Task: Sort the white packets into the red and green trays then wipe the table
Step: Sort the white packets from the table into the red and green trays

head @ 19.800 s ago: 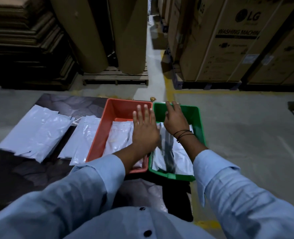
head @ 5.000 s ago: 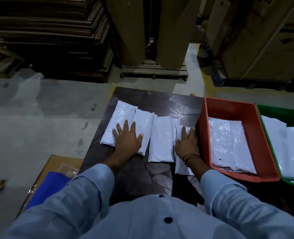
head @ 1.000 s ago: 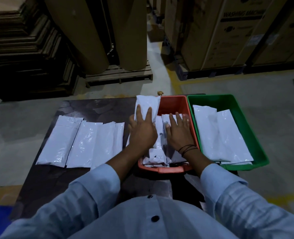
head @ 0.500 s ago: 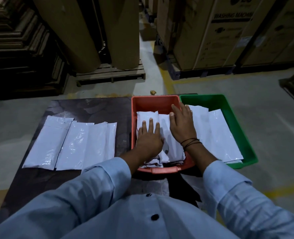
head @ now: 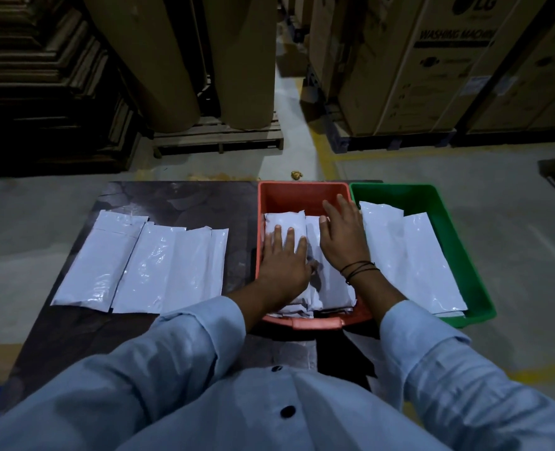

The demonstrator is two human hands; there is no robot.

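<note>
Packet (head: 284, 220) settled into red tray (head: 302, 194) on dark table (head: 185, 198).

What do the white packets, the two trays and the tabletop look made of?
The white packets: thin glossy plastic film, going by the creases and highlights. The red tray and green tray: moulded plastic, fairly matte, with thick rolled rims. The table: dark top with a marbled pattern and slight sheen; stone or laminate, cannot tell which.

white packets (head: 158, 265) on a dark marbled table (head: 178, 200), red tray (head: 302, 192), green tray (head: 445, 222), pale blue sleeves (head: 185, 349)
</note>
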